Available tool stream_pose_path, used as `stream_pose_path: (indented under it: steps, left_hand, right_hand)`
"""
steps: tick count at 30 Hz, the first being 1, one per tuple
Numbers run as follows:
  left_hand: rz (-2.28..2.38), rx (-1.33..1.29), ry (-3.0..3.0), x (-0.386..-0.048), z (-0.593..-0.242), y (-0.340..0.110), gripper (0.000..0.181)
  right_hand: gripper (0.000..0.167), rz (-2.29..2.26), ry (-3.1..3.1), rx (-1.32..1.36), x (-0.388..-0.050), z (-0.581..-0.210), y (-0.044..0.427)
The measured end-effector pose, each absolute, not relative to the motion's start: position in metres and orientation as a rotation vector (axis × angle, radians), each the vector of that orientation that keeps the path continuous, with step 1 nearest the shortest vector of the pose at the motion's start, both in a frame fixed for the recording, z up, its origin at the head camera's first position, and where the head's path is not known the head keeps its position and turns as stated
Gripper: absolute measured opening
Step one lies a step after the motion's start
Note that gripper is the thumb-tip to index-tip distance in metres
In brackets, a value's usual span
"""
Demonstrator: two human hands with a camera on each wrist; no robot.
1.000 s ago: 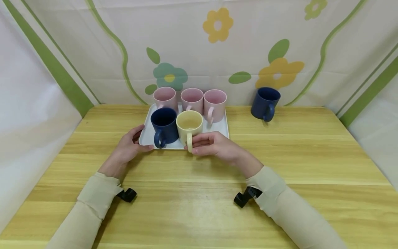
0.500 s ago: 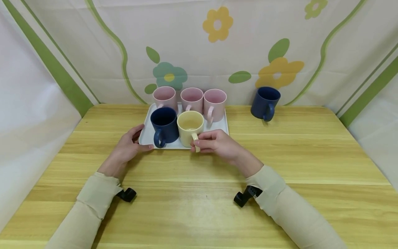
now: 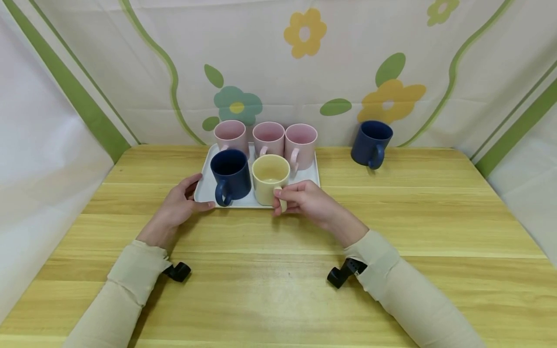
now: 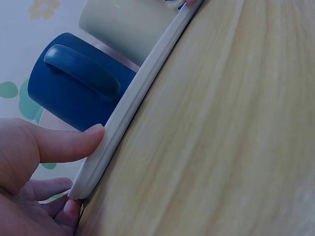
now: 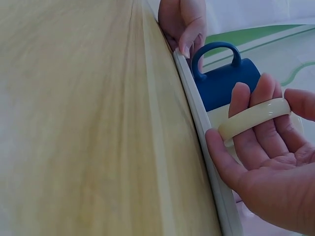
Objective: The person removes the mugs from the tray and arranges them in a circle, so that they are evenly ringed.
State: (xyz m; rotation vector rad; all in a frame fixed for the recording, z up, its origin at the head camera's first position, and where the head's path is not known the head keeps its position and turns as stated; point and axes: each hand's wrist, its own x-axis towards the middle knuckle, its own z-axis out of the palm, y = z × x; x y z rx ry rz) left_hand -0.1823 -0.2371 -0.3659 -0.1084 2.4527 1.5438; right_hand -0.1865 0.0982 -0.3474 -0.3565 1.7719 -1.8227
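My right hand [image 3: 311,203] holds the handle [image 5: 256,119] of a pale yellow mug [image 3: 265,189], its fingers behind the handle and its thumb at the top. The mug stands upright at the front of a white tray [image 3: 203,186]. My left hand [image 3: 176,205] grips the tray's front left corner, thumb on the front rim and fingers at the side, as the left wrist view shows. Close to that hand a dark blue mug [image 3: 237,181] stands on the tray, left of the yellow one with a narrow gap. Behind them, pink mugs [image 3: 230,135] form a row of three.
A second dark blue mug [image 3: 370,145] stands on the wooden table [image 3: 261,290], right of the tray near the back edge. Behind the table hangs a white cloth [image 3: 278,72] with printed flowers. Each wrist carries a small black camera [image 3: 341,275].
The yellow mug has shifted slightly right, away from the blue mug, and its handle has turned right. My right thumb has come onto the handle's top. My left hand stays at the tray corner.
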Motion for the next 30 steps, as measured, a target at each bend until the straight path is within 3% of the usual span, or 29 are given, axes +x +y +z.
stream_pose_path:
  steps: [19,30]
  left_hand:
    - [1.537,-0.104,2.461,-0.183,-0.366,-0.236,0.103]
    - [1.536,-0.086,2.473,-0.185,-0.368,-0.238,0.104]
  right_hand:
    - [0.030,-1.915,1.846,-0.213,-0.178,-0.340,0.090]
    - [0.031,-2.122,1.771,-0.150,-0.157,-0.303,0.088]
